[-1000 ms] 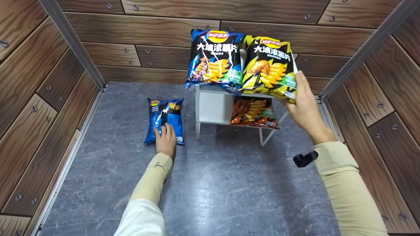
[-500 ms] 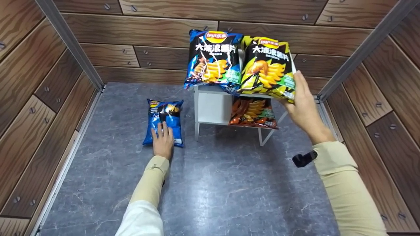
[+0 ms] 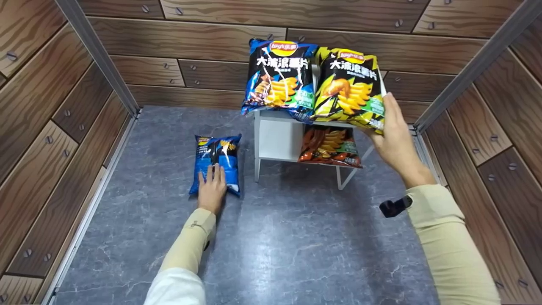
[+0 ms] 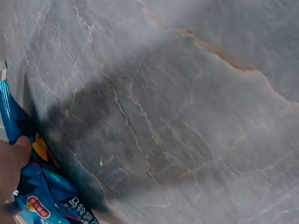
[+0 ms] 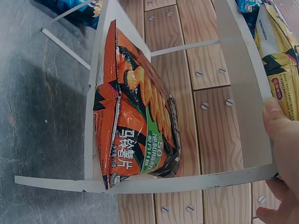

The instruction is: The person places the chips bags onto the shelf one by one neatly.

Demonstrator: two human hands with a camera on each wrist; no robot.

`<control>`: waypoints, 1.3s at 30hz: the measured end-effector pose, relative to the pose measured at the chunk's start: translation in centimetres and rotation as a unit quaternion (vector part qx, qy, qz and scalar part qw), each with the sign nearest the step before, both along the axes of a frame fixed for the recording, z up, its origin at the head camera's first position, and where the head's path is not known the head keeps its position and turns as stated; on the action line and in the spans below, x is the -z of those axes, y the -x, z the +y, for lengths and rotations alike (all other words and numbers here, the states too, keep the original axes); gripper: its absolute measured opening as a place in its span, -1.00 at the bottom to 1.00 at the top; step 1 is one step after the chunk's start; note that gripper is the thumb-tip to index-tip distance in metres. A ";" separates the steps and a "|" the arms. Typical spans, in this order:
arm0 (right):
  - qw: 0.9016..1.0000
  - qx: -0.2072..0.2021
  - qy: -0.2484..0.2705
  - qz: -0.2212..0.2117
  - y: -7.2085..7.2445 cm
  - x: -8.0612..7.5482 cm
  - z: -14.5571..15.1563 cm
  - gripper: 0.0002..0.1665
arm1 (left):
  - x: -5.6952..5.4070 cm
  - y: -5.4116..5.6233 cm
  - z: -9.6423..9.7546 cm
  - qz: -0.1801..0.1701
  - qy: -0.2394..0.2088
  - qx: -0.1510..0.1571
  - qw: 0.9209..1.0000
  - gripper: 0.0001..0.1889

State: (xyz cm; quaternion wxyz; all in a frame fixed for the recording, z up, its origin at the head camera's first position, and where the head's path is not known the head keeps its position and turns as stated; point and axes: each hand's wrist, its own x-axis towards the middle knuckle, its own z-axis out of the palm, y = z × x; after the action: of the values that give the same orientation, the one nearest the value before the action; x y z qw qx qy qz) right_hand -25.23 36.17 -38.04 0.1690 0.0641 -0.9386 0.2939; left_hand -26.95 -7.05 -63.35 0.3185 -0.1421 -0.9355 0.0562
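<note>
On the grey floor, left of a small white shelf (image 3: pixel 277 140), lies a blue bag of potato chips (image 3: pixel 217 146), its back facing up. My left hand (image 3: pixel 211 190) rests on the lower part of that bag, fingers straight and spread. In the left wrist view the thumb (image 4: pixel 21 148) touches the blue bag's side. My right hand (image 3: pixel 400 144) grips the right side of the shelf; in the right wrist view the thumb (image 5: pixel 272 114) lies over the board, with fingers below it. Close to this hand, a yellow-and-black chip bag (image 3: pixel 349 91) lies on the shelf top.
Another blue-and-black chip bag (image 3: pixel 277 78) sits on the shelf top beside the yellow one. An orange-red chip bag (image 5: pixel 140 112) lies on the lower tier. Wood-patterned walls (image 3: pixel 203 34) with metal corner posts surround the floor (image 3: pixel 296 245).
The blue bag on the floor has slid a little toward me under my left hand, whose fingers have straightened. My right hand has kept its hold on the shelf.
</note>
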 end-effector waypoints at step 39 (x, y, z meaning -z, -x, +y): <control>1.000 0.006 -0.007 -0.005 0.1 0.0 0.1 0.05 | -5.2 -2.5 -2.9 -0.133 -0.490 0.020 0.861 -0.67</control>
State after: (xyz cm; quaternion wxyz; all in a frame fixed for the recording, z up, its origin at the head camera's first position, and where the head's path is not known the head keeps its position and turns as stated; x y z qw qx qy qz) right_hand -25.29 36.30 -38.08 0.1657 0.0586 -0.9418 0.2867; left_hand -24.43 -9.93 -58.17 0.2202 0.0081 -0.8728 -0.4355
